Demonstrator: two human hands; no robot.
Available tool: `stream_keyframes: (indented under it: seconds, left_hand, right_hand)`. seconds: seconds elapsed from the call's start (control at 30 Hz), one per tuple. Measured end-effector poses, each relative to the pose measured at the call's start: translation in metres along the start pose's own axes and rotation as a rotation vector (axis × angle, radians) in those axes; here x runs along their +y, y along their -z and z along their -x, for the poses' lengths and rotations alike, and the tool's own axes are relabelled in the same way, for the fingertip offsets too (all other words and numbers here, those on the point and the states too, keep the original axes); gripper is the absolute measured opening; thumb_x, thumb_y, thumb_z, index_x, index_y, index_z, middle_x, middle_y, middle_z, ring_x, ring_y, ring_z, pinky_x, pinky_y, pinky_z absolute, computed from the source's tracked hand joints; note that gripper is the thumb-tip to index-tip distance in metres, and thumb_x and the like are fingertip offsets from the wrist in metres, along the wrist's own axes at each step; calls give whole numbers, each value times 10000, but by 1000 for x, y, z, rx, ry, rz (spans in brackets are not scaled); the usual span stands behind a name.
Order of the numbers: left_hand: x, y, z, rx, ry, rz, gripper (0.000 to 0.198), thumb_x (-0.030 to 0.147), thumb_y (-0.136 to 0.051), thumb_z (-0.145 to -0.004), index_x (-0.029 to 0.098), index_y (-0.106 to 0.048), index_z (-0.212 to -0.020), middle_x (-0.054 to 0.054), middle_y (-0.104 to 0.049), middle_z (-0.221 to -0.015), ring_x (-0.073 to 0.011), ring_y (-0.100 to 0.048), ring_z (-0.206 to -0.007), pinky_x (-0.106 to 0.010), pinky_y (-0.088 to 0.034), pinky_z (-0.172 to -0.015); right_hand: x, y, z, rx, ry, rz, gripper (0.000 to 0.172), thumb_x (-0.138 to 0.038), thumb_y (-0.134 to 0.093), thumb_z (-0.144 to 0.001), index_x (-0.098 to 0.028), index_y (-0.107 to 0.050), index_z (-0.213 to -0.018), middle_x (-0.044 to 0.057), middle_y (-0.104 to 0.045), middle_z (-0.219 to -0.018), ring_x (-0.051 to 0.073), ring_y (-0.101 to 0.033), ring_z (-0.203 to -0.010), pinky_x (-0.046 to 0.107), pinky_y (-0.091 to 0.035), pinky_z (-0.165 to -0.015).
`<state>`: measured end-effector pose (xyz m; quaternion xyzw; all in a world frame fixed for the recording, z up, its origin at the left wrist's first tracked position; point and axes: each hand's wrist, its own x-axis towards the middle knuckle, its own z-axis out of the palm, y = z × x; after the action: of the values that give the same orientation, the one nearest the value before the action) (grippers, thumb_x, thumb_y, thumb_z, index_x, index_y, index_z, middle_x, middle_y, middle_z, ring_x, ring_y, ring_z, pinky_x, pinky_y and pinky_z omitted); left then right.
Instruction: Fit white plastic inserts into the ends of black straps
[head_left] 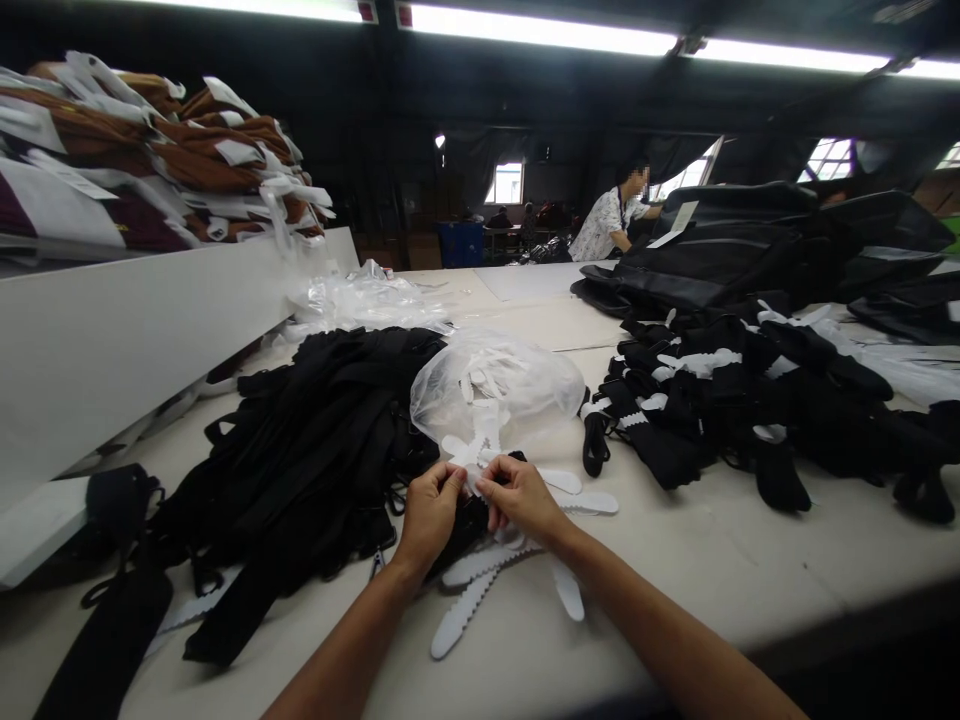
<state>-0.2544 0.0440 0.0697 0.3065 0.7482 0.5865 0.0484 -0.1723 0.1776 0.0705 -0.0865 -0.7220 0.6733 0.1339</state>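
Directly beyond your hands, a clear plastic bag (544, 400) lies on the tabletop (697, 570), with white strips (484, 383) inside and at its mouth. Your left hand (431, 508) and right hand (521, 500) each have a closed, pinching grip on a small white piece (472, 477), held above loose notched strips (463, 615) and just beside some black webbing (466, 525) between your wrists.

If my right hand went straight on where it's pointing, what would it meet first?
Your right hand would probably meet the white strip between your fingertips, then perhaps your left hand; depth there is hard to judge.
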Motion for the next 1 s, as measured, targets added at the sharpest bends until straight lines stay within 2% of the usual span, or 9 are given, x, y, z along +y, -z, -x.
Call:
stream_keyframes:
  seconds: [0.1, 0.3, 0.43, 0.57, 0.7, 0.83, 0.93, 1.0]
  left_hand:
    - [3, -1, 3, 31, -25, -44, 300, 389, -510, -898, 188, -598, -692, -2, -585, -615, -170, -531, -608, -265, -401, -606]
    - [17, -4, 11, 101, -176, -148, 246, 311, -516, -892, 206, -597, -685, -22, -586, -695, -188, -543, -689, -299, -382, -699]
    - [16, -5, 11, 102, -168, -153, 261, 329, -501, -914, 205, -603, -709, -17, -598, -693, -187, -558, -687, -289, -398, -689]
    - [14, -4, 9, 76, -123, -142, 292, 382, -492, -939, 199, -618, -750, -1, -613, -669, -175, -567, -647, -267, -412, -634]
    - [14, -2, 9, 75, -174, -173, 274, 372, -499, -947, 195, -642, -795, -18, -650, -741, -183, -596, -703, -274, -428, -682]
    - [10, -3, 12, 67, -288, -245, 242, 328, -492, -946, 200, -649, -814, -62, -656, -823, -217, -600, -797, -317, -416, -778]
    - [6, -5, 12, -12, -356, -270, 235, 307, -486, -937, 213, -665, -817, -74, -650, -819, -234, -590, -799, -338, -409, -797]
    - [5, -4, 11, -57, -373, -263, 240, 304, -485, -935, 213, -664, -804, -74, -644, -810, -234, -582, -790, -343, -407, -799]
  right_hand:
    - [0, 0, 0, 14, 3, 35, 260, -396, -654, -816, -201, -496, -751, -78, -521, -391, 106, -489, -304, 165, -310, -319]
    - [-6, -6, 4, 90, 35, 100, 261, -378, -635, -837, -223, -460, -724, -81, -484, -410, 118, -501, -323, 185, -292, -310]
    - [-4, -9, 8, 122, 59, 118, 257, -407, -598, -873, -231, -454, -752, -89, -462, -397, 113, -463, -308, 193, -276, -312]
    - [4, -6, 6, 98, 79, 101, 279, -461, -586, -872, -234, -454, -778, -93, -453, -416, 117, -460, -313, 204, -288, -317]
    - [5, -7, 4, 119, 88, 130, 300, -491, -580, -867, -236, -453, -773, -86, -446, -439, 124, -451, -312, 222, -282, -313]
    - [1, -11, 4, 192, 111, 212, 241, -394, -589, -865, -230, -461, -742, -62, -477, -493, 122, -466, -370, 231, -304, -366]
    - [0, -13, 4, 264, 142, 270, 176, -261, -599, -827, -218, -476, -708, -34, -518, -576, 118, -487, -464, 235, -345, -448]
    - [1, -12, 4, 285, 146, 277, 169, -232, -598, -816, -214, -479, -697, -35, -515, -573, 113, -484, -459, 234, -347, -455]
